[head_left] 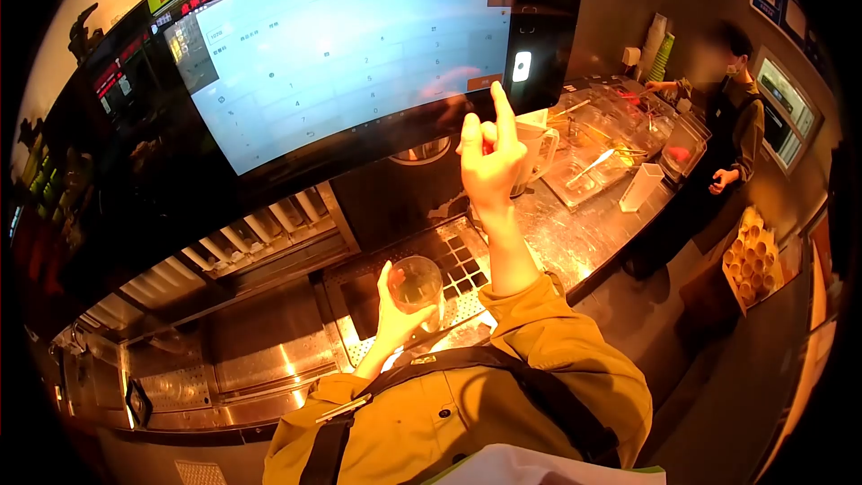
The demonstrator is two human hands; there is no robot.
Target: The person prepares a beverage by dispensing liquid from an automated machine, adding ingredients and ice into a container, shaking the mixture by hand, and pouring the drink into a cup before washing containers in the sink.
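Note:
A large touchscreen (359,54) with a pale blue display and a number keypad fills the upper left. My right hand (492,151) is raised at its lower right corner, index finger stretched out towards an orange button (486,82), the other fingers curled. Whether the fingertip touches the glass cannot be made out. Lower down, my left hand (395,312) is wrapped round a clear round cup (417,283). That cup is over the perforated metal drain area of the counter, beside a dark grid (460,262).
A clear pitcher (536,157) is just right of my right hand. Topping trays (584,171) and a white container (641,187) lie on the steel counter. A co-worker (732,126) in a dark apron is at the far right, near stacked green cups (662,58) and a box of cones (751,260).

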